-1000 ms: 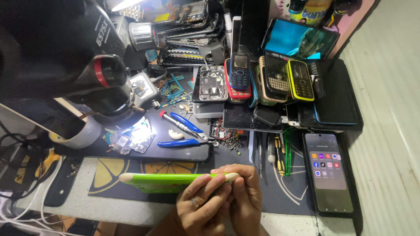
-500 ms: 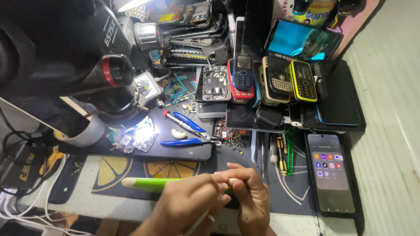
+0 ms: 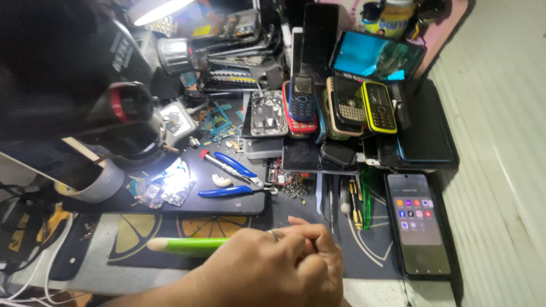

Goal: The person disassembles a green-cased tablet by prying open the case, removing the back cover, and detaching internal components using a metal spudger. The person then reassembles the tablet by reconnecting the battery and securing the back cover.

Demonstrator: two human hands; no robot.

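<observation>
Green-handled tool (image 3: 187, 246) lies level at lower centre, its long axis running left from my two hands, left hand (image 3: 256, 267) curled round it, right hand (image 3: 321, 258) pressed close alongside, above the counter (image 3: 85, 273).

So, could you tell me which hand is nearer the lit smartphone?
Right. The right hand sits just left of the smartphone; the left hand, gripping the green tool, lies farther left.

Long, slim, bright green tool handle (image 3: 190, 246) with a pale rounded end. Lies roughly level, parallel to the near edge of the dark work mat (image 3: 364, 250), just above it. Pale end points left; right part hidden inside clasped hands.
</observation>
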